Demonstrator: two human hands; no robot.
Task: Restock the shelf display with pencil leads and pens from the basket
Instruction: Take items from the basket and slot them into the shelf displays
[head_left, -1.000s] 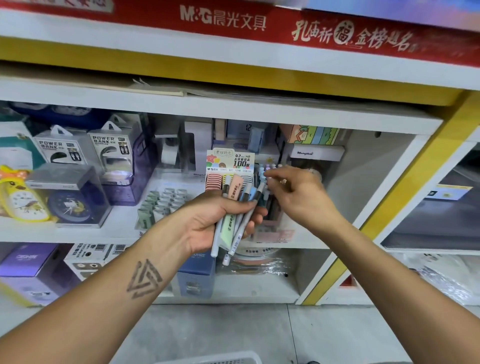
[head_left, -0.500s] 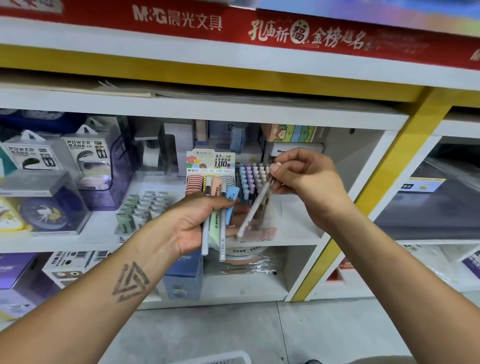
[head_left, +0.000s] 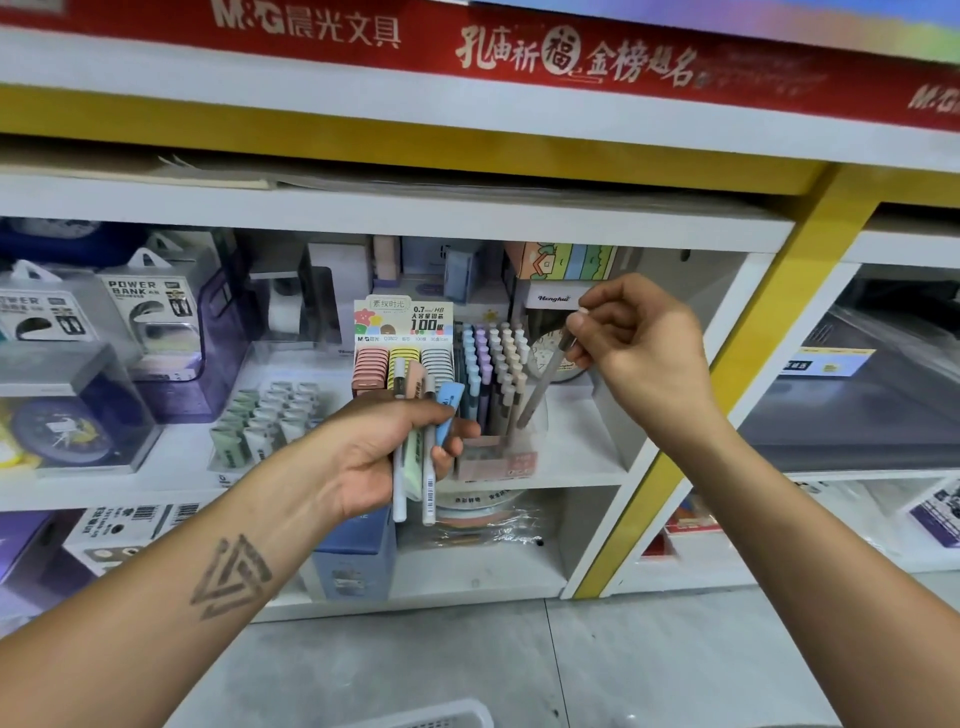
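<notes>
Since half a second ago my right hand (head_left: 641, 348) has swung its pen (head_left: 543, 382) out to the right, so the pen now hangs tip-down over the right edge of the clear pen display (head_left: 493, 395) instead of slanting back toward my left hand.

That display stands on the middle shelf (head_left: 576, 447), packed with upright pens in blue, purple and beige rows. Just left of it, touching or nearly so, is the pencil lead display box (head_left: 402, 343) with its pink, yellow and grey lead cases in three stacks under a printed header card. Further left on the same shelf there's a clear tray of small green-grey items (head_left: 265, 415) that I can't identify, then boxed power banks (head_left: 150, 312) and a boxed alarm clock (head_left: 62, 426). At the bottom edge I can just see the rim of the white basket (head_left: 441, 714) on the floor.

Hands: my left hand (head_left: 384, 447) is curled around a mixed bunch, two white pens (head_left: 413, 488) pointing down plus pastel lead cases (head_left: 449, 410) in blue, peach and green, held right in front of the lead display. My right hand pinches the grey pen near its top end between thumb and fingers, other fingers curled in.
</notes>
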